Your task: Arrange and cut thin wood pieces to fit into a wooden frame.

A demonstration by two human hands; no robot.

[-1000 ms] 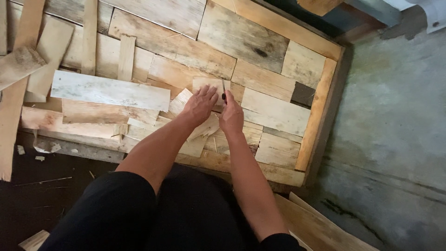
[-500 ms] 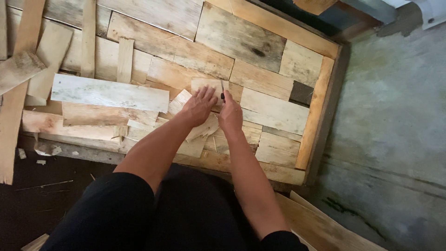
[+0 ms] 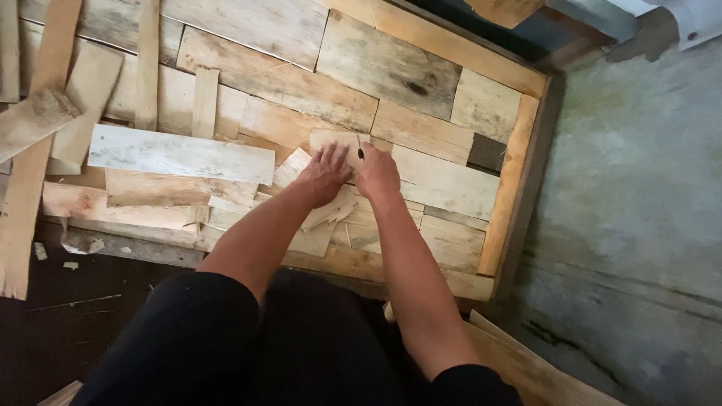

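Note:
My left hand (image 3: 323,174) lies flat with fingers spread on a small pale wood piece (image 3: 336,140), which rests on a large panel of fitted wood planks (image 3: 391,68). Right beside it, my right hand (image 3: 377,174) is closed around a thin dark pencil-like tool (image 3: 360,153) whose tip touches the same piece. The two hands nearly touch each other. Loose short offcuts (image 3: 331,214) lie under my wrists.
A long whitish board (image 3: 180,154) and other loose boards (image 3: 113,199) lie on the panel's left part. A raised wooden frame edge (image 3: 511,188) borders the panel on the right, with one dark unfilled gap (image 3: 487,153). Beyond it is grey concrete floor (image 3: 639,210). Scrap strips (image 3: 34,173) lie at far left.
Both hands stay on the small wood piece with only a slight shift. Nothing was picked up or let go.

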